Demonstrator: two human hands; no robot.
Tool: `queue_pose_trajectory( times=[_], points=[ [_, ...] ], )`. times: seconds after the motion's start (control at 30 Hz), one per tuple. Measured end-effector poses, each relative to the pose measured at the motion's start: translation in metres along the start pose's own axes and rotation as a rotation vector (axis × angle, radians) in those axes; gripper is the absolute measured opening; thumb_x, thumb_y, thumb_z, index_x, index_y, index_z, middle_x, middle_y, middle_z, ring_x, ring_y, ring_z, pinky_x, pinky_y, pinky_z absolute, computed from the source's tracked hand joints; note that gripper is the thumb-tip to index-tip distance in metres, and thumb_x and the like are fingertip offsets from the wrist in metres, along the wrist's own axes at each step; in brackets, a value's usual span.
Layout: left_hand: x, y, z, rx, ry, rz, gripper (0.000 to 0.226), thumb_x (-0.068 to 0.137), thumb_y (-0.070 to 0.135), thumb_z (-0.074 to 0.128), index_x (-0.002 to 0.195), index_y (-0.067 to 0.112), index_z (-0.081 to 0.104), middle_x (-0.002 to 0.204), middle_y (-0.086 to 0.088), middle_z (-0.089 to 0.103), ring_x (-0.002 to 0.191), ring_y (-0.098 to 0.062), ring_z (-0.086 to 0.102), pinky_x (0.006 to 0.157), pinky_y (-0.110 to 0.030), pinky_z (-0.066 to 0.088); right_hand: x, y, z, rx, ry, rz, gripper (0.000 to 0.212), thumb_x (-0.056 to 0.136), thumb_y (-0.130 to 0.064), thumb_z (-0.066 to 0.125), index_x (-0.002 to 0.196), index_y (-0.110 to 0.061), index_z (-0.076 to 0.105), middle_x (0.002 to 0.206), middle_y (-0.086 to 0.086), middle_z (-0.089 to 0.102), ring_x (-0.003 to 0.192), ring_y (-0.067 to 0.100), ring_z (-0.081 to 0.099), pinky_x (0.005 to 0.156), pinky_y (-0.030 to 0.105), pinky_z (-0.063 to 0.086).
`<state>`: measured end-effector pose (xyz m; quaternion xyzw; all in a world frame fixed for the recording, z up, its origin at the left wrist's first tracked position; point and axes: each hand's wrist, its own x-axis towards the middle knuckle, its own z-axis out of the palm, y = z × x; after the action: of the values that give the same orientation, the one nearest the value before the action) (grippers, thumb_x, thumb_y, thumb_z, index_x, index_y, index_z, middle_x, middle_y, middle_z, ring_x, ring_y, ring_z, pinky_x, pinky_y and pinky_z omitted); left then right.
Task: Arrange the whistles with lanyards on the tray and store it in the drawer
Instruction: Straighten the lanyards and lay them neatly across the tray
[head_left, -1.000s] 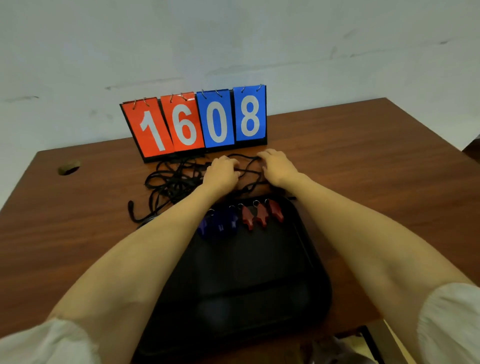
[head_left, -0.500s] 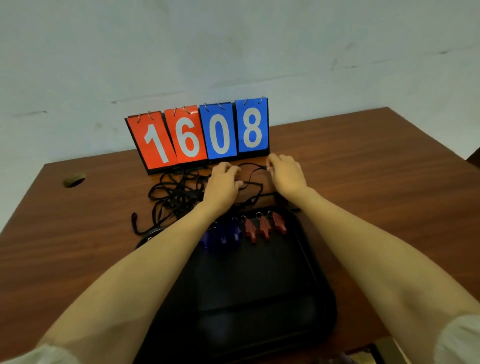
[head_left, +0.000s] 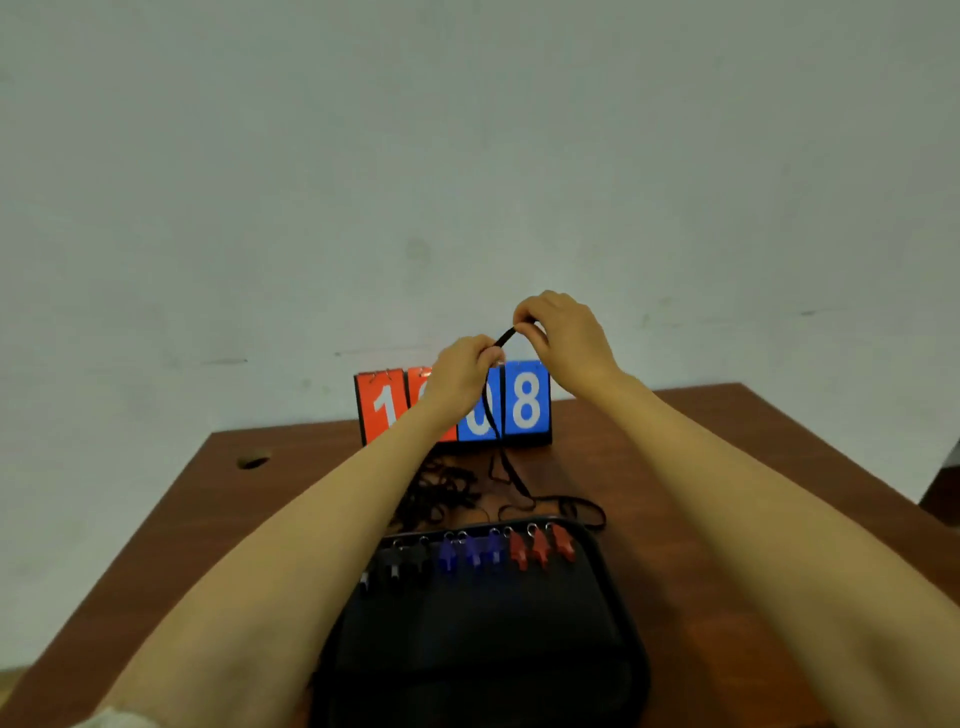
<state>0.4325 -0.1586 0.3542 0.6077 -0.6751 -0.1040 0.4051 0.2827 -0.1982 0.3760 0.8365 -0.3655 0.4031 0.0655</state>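
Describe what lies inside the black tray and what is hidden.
Along the far edge of the tray lie black whistles at left, three blue whistles midway, three red whistles at right. The left forearm may hide its left rim; its near end is out of frame.

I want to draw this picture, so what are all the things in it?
table: one, brown, under everything
hole: one, dark, table's left side
wall: one, pale, behind table
scoreboard: one, red and blue, back of table
tray: one, black, near end of table
red whistles: three, red, tray's far edge, right
blue whistles: three, blue, tray's far edge, middle
black whistles: about three, black, tray's far edge, left
cord pile: one, black, on table beyond tray
lifted cord: one, black, held up before scoreboard
left hand: one, pinches lifted cord
right hand: one, pinches lifted cord, higher
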Motion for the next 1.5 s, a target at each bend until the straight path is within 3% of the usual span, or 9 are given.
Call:
queue_pose_trajectory(
  times=[0.13, 0.5, 0.87, 0.97, 1.1, 1.2, 1.3, 1.37, 1.5],
  points=[
    [-0.003, -0.003, -0.039, 0.232, 0.034, -0.015, 0.028, 0.099, 0.021, 0.040, 0.102, 0.008, 0.065, 0.095, -0.012, 0.058, 0.088, -0.031, 0.056, 0.079, -0.041, 0.044, 0.010, -0.017, -0.038, -0.050, 0.103, 0.072, 0.018, 0.097, -0.018, 0.049, 0.100, -0.008, 0.064, 0.097, 0.007, 0.064, 0.088, 0.026, 0.057, 0.078, 0.035, 0.041],
    [-0.018, -0.016, -0.079, 0.518, 0.078, -0.127, 0.026, 0.097, 0.013, 0.047, 0.116, 0.008, 0.064, 0.113, -0.016, 0.058, 0.104, -0.032, 0.056, 0.086, -0.038, 0.048, 0.003, -0.017, -0.084, -0.045, 0.184, 0.295, 0.017, 0.099, -0.016, 0.043, 0.101, -0.009, 0.059, 0.101, 0.008, 0.058, 0.080, 0.024, 0.055, 0.065, 0.034, 0.043],
    [-0.063, -0.064, -0.094, 0.365, 0.122, -0.273, 0.027, 0.096, 0.014, 0.045, 0.108, 0.003, 0.067, 0.105, -0.016, 0.069, 0.096, -0.033, 0.063, 0.082, -0.038, 0.051, -0.054, 0.003, -0.045, -0.036, -0.093, 0.450, 0.020, 0.099, -0.023, 0.046, 0.101, -0.008, 0.059, 0.092, 0.013, 0.064, 0.073, 0.026, 0.055, 0.061, 0.032, 0.042],
    [-0.084, -0.081, -0.094, 0.495, 0.089, -0.304, 0.029, 0.098, 0.018, 0.043, 0.113, 0.010, 0.066, 0.109, -0.013, 0.069, 0.104, -0.032, 0.058, 0.086, -0.038, 0.046, -0.077, 0.004, -0.031, 0.040, -0.155, 0.506, 0.020, 0.095, -0.021, 0.055, 0.097, -0.005, 0.067, 0.089, 0.012, 0.068, 0.072, 0.022, 0.054, 0.062, 0.029, 0.040],
    [-0.122, -0.107, -0.084, 0.652, -0.008, -0.321, 0.029, 0.099, 0.020, 0.043, 0.119, 0.020, 0.063, 0.120, -0.009, 0.065, 0.114, -0.031, 0.053, 0.092, -0.038, 0.039, -0.116, 0.005, -0.013, 0.104, -0.271, 0.538, 0.024, 0.095, -0.010, 0.047, 0.096, 0.000, 0.069, 0.092, 0.014, 0.071, 0.076, 0.025, 0.060, 0.070, 0.033, 0.047],
    [-0.156, -0.122, -0.070, 0.491, -0.095, -0.393, 0.025, 0.096, 0.021, 0.045, 0.115, 0.018, 0.062, 0.114, -0.007, 0.067, 0.102, -0.029, 0.061, 0.083, -0.037, 0.048, -0.148, 0.006, -0.003, 0.135, -0.327, 0.600, 0.021, 0.097, -0.010, 0.043, 0.103, -0.008, 0.064, 0.094, 0.009, 0.071, 0.085, 0.025, 0.066, 0.082, 0.039, 0.053],
    [-0.189, -0.131, -0.060, 0.312, -0.073, -0.469, 0.011, 0.092, 0.029, 0.055, 0.090, 0.018, 0.060, 0.088, -0.006, 0.070, 0.080, -0.025, 0.064, 0.072, -0.037, 0.052, -0.178, 0.006, 0.002, 0.072, -0.380, 0.634, 0.010, 0.096, -0.016, 0.048, 0.091, -0.015, 0.057, 0.086, 0.001, 0.070, 0.083, 0.023, 0.065, 0.076, 0.036, 0.052],
    [-0.207, -0.138, -0.055, 0.275, -0.081, -0.497, 0.014, 0.091, 0.028, 0.059, 0.081, 0.019, 0.062, 0.084, -0.006, 0.070, 0.081, -0.025, 0.065, 0.072, -0.036, 0.050, -0.196, 0.006, 0.004, 0.011, -0.450, 0.645, 0.011, 0.094, -0.017, 0.051, 0.087, -0.017, 0.060, 0.083, -0.002, 0.066, 0.081, 0.024, 0.063, 0.069, 0.031, 0.047],
    [-0.236, -0.153, -0.042, 0.268, -0.177, -0.522, 0.022, 0.095, 0.009, 0.049, 0.102, 0.011, 0.069, 0.101, -0.012, 0.070, 0.097, -0.030, 0.064, 0.077, -0.034, 0.046, -0.231, 0.004, 0.012, -0.053, -0.540, 0.682, 0.016, 0.092, -0.014, 0.048, 0.088, -0.014, 0.064, 0.084, 0.002, 0.064, 0.084, 0.029, 0.063, 0.068, 0.034, 0.046]
  ],
)
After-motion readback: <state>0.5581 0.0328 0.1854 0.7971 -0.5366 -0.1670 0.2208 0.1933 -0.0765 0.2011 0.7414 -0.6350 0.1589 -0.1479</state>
